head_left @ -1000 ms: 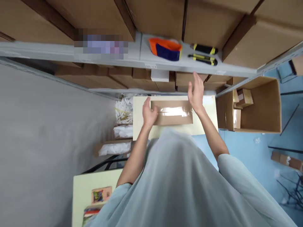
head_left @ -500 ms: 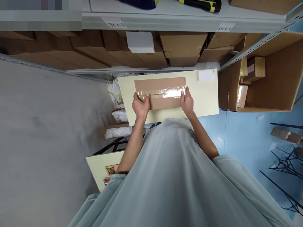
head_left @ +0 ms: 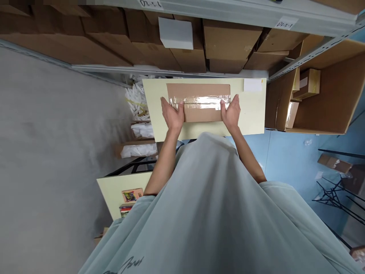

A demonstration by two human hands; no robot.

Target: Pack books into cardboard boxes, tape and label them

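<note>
A brown cardboard box point(head_left: 205, 114) with shiny clear tape along its middle is over the pale yellow board point(head_left: 251, 118) in front of me. My left hand point(head_left: 173, 116) is at the box's left end, thumb on its top and fingers stretched along the side. At the right end, my right hand point(head_left: 230, 114) has its thumb on the top edge and its fingers pointing up beside it. Together they grip the box between them. A white label point(head_left: 252, 85) lies at the board's upper right corner.
Metal shelving point(head_left: 222, 17) with brown cartons and a white box point(head_left: 176, 33) stands beyond the board. A large open carton point(head_left: 330, 95) is at the right. Wrapped white items point(head_left: 139, 150) and a second board point(head_left: 110, 190) are at the left.
The view has shifted, so the shelf sits higher in the picture. The fingers of both hands have spread wider from their thumbs at the box's ends; the box remains over the board.
</note>
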